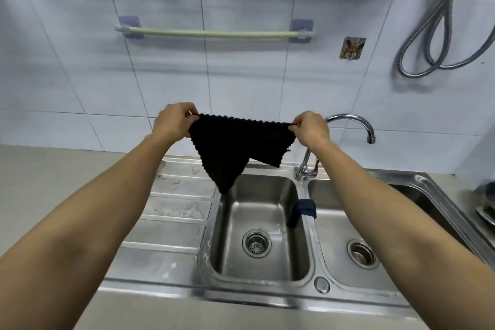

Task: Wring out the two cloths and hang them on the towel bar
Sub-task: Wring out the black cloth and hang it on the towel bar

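A black knitted cloth (235, 144) is stretched out in the air above the left sink basin, its lower corner hanging down. My left hand (172, 122) pinches its upper left corner and my right hand (310, 127) pinches its upper right corner. A second dark blue cloth (302, 210) lies draped over the divider between the two basins. The pale green towel bar (211, 33) is mounted on the tiled wall above and beyond my hands, with nothing on it.
A steel double sink (267, 289) with a ribbed drainboard (176, 209) on the left lies below. A curved chrome faucet (348, 120) stands behind my right hand. A coiled metal hose (439, 43) hangs at the right, and a sticker hook (352, 47) is on the wall.
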